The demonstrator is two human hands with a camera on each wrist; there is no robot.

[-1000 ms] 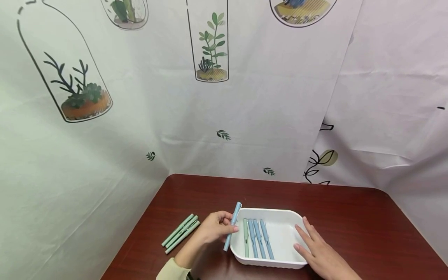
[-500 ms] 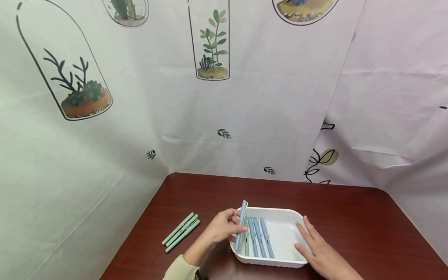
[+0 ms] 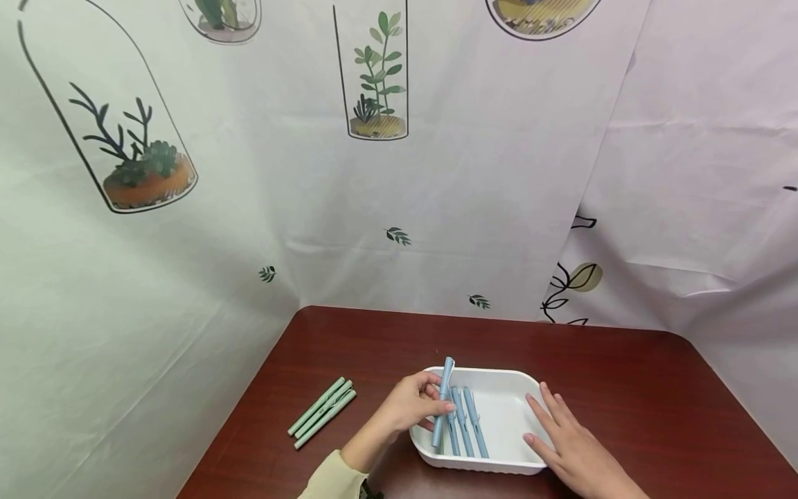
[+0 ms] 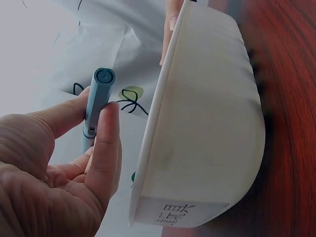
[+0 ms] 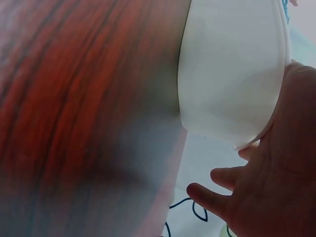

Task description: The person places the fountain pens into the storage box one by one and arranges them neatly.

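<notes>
My left hand [image 3: 411,403] pinches a light blue pen [image 3: 445,381] between thumb and fingers, above the left end of a white tray [image 3: 480,468]. In the left wrist view the pen [image 4: 100,98] stands beyond the tray's rim, one round end facing the camera. Three blue pens [image 3: 469,423] lie side by side in the tray. A green pen to their left is mostly hidden behind the held pen and hand. My right hand [image 3: 570,443], its fingers spread, rests at the tray's right rim; the right wrist view has it against the tray's outer wall [image 5: 227,74].
Three green pens [image 3: 322,412] lie together on the dark red table [image 3: 368,339], left of my left forearm. A white cloth [image 3: 349,201] printed with plants and jars hangs behind and beside the table.
My left hand has carried the blue pen rightward, from outside the tray's left rim to over the pens inside it. The right hand has stayed at the right rim.
</notes>
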